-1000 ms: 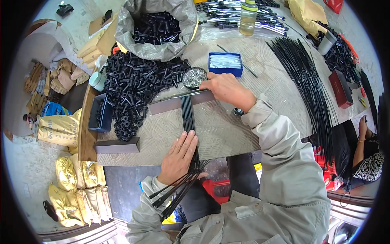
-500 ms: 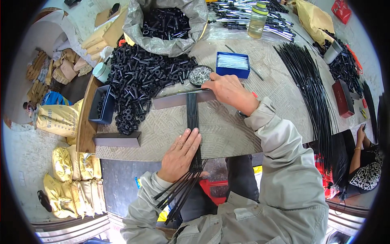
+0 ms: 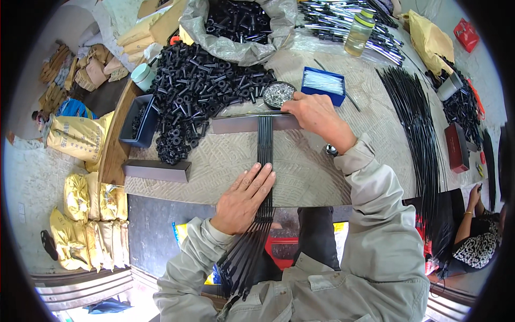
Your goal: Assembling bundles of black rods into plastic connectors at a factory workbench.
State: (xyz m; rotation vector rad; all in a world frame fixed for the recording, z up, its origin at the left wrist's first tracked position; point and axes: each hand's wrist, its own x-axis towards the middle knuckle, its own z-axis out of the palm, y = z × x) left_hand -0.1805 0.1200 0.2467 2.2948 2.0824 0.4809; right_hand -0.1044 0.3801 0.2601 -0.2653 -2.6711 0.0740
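Observation:
My left hand (image 3: 242, 196) lies flat, fingers stretched out, over a row of thin black cables (image 3: 265, 142). Their lower ends fan out past the table's front edge toward my lap; their far ends reach a dark, flat-sided bar (image 3: 236, 125) lying across the table. At that bar's far edge, my right hand (image 3: 322, 121) is closed in a pinch on a thin metal rod (image 3: 274, 113); the fingertips are partly hidden. Just beyond my right fingers stands a round dish of small shiny metal parts (image 3: 278, 95). A blue box (image 3: 337, 99) of thin whitish sticks sits to its right.
Black bolt-like parts (image 3: 198, 80) are heaped at the left, below an open grey sack (image 3: 279, 40). A dark tray (image 3: 140, 137) and a second bar (image 3: 158, 170) lie left. Long black cables (image 3: 410, 123) lie right, near a bottle (image 3: 359, 33). Another person (image 3: 475, 236) sits far right.
The whole view has shifted, so the table things appear further right. Both hands keep their places on the cables and at the bar. The cables' loose ends hang closer together.

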